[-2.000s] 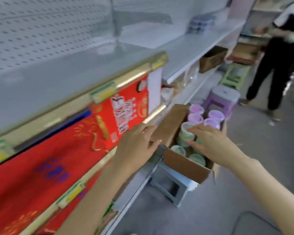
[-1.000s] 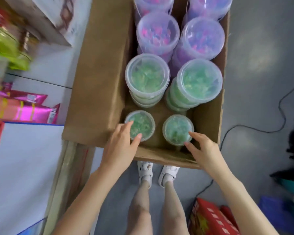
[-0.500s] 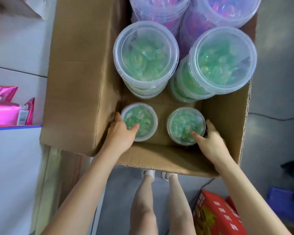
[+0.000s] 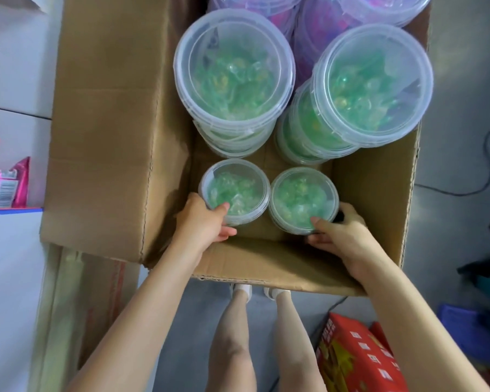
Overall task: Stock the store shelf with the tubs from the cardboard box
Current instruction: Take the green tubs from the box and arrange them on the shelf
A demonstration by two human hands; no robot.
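An open cardboard box is seen from above, with both arms reaching into its near end. Two small green tubs stand side by side on the box floor, touching or nearly so. The left tub is gripped by the left hand, the thumb laid over the lid's near edge and the fingers wrapped around its left side. The right tub is gripped by the right hand, the thumb resting on the lid's near rim and the fingers curled around its right side. Behind them, two stacks of green tubs rise much nearer the camera, the right-hand stack leaning. Purple tubs fill the far end of the box. A white shelf lies to the left, with pink packets on a lower level. On the floor, a red carton is visible beside the person's legs.
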